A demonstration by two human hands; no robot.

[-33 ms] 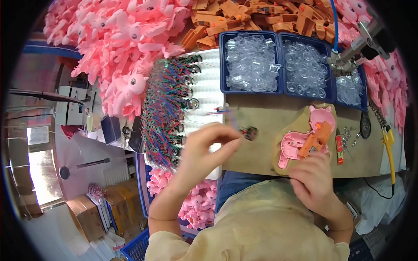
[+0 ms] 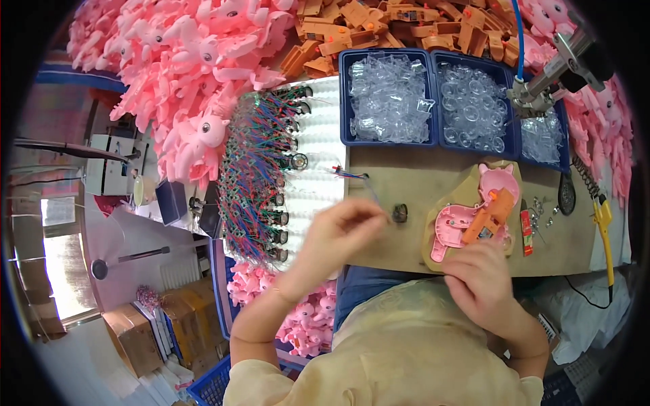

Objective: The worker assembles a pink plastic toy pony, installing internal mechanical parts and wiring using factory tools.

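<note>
Grip I cannot tell on either: left hand (image 2: 344, 237) nears the black cylindrical component (image 2: 401, 213); right hand (image 2: 482, 277) curls by the orange housing (image 2: 494, 215), best steadied lightly.

Left hand (image 2: 347, 233), over left edge of surface (image 2: 369, 258): fingertips smeared; grip unreadable. Dark round part (image 2: 400, 213) just beside it: detail too small to make out. Right hand (image 2: 482, 279), near edge: hides part of pink shell (image 2: 452, 227); finger contact uncertain. Metal bits (image 2: 538, 213) toward right edge: too tiny to identify. Beyond far edge, orange heap (image 2: 423, 30) and blue hose (image 2: 520, 44) cut off at top of view.
</note>
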